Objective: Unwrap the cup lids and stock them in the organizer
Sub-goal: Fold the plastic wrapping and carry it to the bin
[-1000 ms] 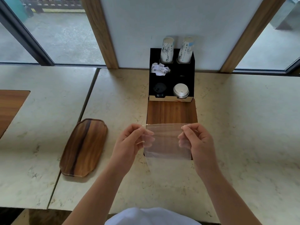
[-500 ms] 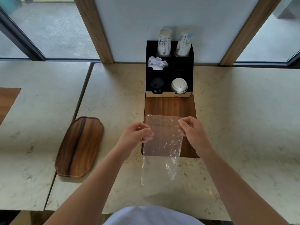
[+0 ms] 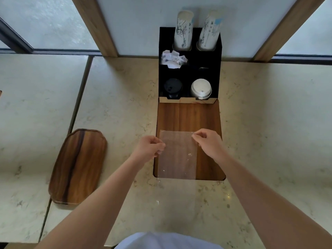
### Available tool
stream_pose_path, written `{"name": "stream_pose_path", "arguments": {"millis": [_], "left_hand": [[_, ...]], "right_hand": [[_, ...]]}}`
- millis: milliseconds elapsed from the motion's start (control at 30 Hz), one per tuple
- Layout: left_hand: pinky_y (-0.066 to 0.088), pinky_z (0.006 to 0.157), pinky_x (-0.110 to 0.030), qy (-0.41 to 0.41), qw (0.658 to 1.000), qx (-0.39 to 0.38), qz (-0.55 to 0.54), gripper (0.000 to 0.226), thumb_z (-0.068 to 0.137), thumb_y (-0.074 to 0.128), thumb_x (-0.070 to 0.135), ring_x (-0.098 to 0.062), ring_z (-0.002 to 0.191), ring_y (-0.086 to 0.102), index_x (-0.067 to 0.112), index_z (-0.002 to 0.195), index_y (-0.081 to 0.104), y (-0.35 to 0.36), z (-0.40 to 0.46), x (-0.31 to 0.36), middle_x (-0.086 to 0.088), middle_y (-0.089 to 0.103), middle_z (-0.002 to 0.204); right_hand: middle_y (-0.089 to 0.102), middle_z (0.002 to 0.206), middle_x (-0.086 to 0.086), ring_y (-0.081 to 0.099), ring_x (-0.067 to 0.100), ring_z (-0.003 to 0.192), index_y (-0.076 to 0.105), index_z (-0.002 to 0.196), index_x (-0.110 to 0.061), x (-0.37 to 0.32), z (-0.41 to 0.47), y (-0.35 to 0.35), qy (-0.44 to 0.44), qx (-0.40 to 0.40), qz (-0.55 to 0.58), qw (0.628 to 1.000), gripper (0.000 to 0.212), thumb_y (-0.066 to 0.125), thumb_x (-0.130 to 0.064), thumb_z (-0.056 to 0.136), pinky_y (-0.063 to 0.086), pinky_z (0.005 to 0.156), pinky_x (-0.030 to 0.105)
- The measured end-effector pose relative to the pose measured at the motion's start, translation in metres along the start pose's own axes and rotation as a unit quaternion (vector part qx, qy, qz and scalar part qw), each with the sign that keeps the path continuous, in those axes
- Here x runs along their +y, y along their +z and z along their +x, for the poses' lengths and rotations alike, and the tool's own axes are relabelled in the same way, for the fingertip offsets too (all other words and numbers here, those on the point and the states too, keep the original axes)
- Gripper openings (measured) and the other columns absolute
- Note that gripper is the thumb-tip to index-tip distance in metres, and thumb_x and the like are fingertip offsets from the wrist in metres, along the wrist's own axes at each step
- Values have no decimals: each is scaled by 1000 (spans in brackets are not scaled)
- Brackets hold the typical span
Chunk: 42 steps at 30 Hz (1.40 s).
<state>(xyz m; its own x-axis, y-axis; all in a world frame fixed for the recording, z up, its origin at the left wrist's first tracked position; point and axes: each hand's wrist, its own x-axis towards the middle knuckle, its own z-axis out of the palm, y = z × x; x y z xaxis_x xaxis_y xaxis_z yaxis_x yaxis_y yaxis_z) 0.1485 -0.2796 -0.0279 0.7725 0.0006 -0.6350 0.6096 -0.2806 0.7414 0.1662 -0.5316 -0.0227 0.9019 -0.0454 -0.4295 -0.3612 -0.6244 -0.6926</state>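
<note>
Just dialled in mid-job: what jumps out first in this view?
Both hands, left hand and right hand, pinch the top corners of a clear plastic wrapper over the wooden inlay. Behind it, the black organizer holds black lids, white lids, crumpled paper and two cup stacks.

A pale marble-patterned table (image 3: 269,123) carries a dark wooden tray (image 3: 77,166) with rounded corners, lying empty near a seam between two slabs. A rectangular wooden panel (image 3: 188,115) is set flush into the table top. Behind stand a white wall (image 3: 152,18), slanted wooden posts (image 3: 95,26) and frosted windows (image 3: 45,20).
</note>
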Motion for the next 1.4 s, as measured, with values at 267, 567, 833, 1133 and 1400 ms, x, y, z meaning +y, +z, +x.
{"name": "stream_pose_path", "arguments": {"millis": [267, 567, 833, 1133, 1400], "left_hand": [[46, 71, -27, 128, 933, 17, 336, 52, 89, 75, 40, -17, 92, 62, 24, 131, 50, 8, 40, 3, 3, 65, 110], [42, 104, -41, 270, 785, 39, 556, 52, 87, 74, 45, -26, 119, 52, 19, 130, 61, 18, 75, 4, -3, 61, 125], [44, 93, -38, 268, 789, 9, 552, 27, 87, 76, 37, -22, 103, 53, 21, 106, 65, 28, 87, 18, -1, 65, 107], [42, 83, -30, 338, 779, -8, 529, 11, 98, 59, 17, -17, 86, 50, 19, 88, 65, 18, 86, 12, 2, 63, 90], [52, 72, -36, 424, 726, -1, 542, 12, 89, 69, 4, -20, 76, 54, 14, 85, 64, 10, 78, -6, -2, 63, 83]], "right_hand": [[68, 98, -10, 63, 4, 89, 74, 108, -20, 14, 34, 8, -68, -65, -125, 988, 16, 60, -25, 102, 45, 76, 16], [68, 96, -11, 62, -1, 79, 72, 105, -20, 29, 50, 7, -113, -108, -196, 968, 10, 64, -21, 99, 45, 68, 12], [65, 99, -12, 63, 4, 83, 65, 108, -27, 20, 61, 13, -109, -151, -209, 960, 18, 73, -27, 92, 52, 72, 19], [59, 90, -8, 55, 6, 77, 69, 90, -20, 22, 58, 14, -230, -95, -289, 924, 6, 69, -15, 93, 34, 64, 9], [60, 87, 0, 48, 8, 75, 66, 89, -13, 23, 52, 15, -307, -75, -347, 883, 6, 70, -9, 91, 38, 64, 21]]}}
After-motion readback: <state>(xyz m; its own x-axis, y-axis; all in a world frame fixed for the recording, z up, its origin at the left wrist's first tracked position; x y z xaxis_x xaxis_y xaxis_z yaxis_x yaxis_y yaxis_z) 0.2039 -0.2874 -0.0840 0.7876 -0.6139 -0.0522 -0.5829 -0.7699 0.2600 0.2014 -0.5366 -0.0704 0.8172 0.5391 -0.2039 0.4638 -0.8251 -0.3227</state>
